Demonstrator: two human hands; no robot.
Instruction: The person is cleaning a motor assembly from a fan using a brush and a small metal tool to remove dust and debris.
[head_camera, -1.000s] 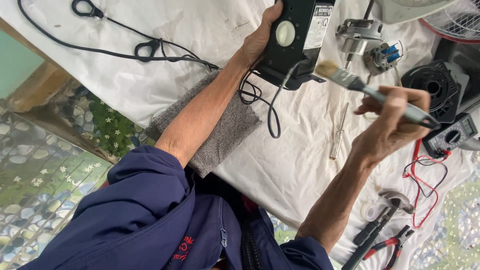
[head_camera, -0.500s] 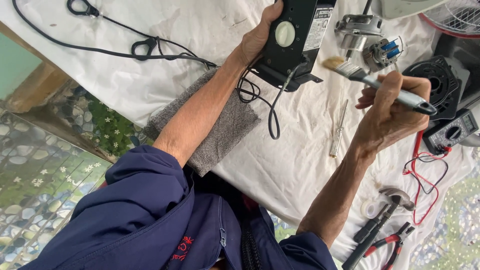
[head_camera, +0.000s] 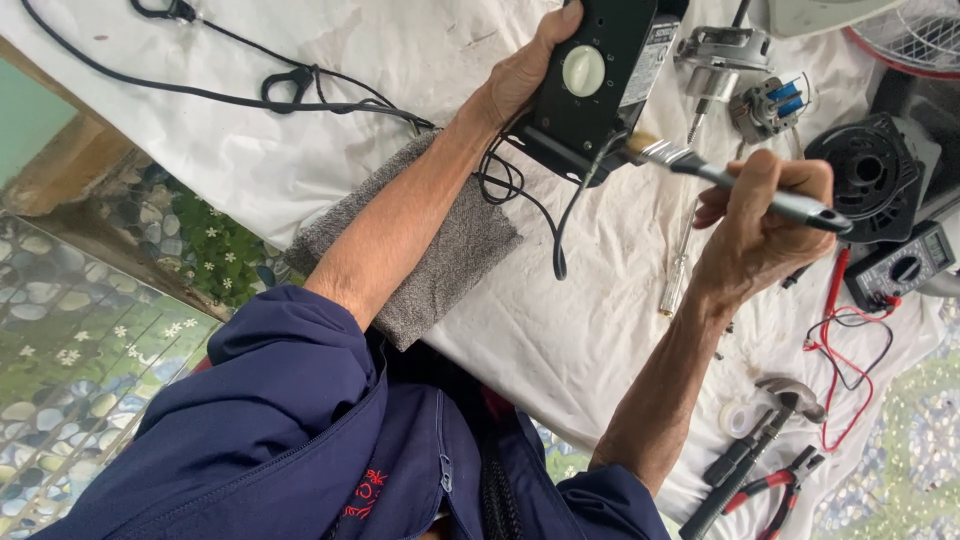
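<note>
White cloth covers the surface (head_camera: 560, 340) under both hands. Beneath the left forearm lies a grey towel (head_camera: 440, 270), and a black cable (head_camera: 230, 95) trails off beyond it. The left hand (head_camera: 520, 75) is wrapped around the edge of a black control housing (head_camera: 600, 85) with a pale round knob (head_camera: 583, 71), holding it tilted above the cloth. The right hand (head_camera: 760, 225) is closed on the dark handle of a paintbrush (head_camera: 735, 180), whose bristle end touches the housing's lower corner, between the two hands. Past the right hand sit a black round motor cover (head_camera: 865, 175) and a multimeter (head_camera: 900, 270) with red leads. A screwdriver (head_camera: 678, 270) lies just beside the right wrist; nearer the body lie a hammer (head_camera: 770, 410) and red-handled pliers (head_camera: 775, 490).
</note>
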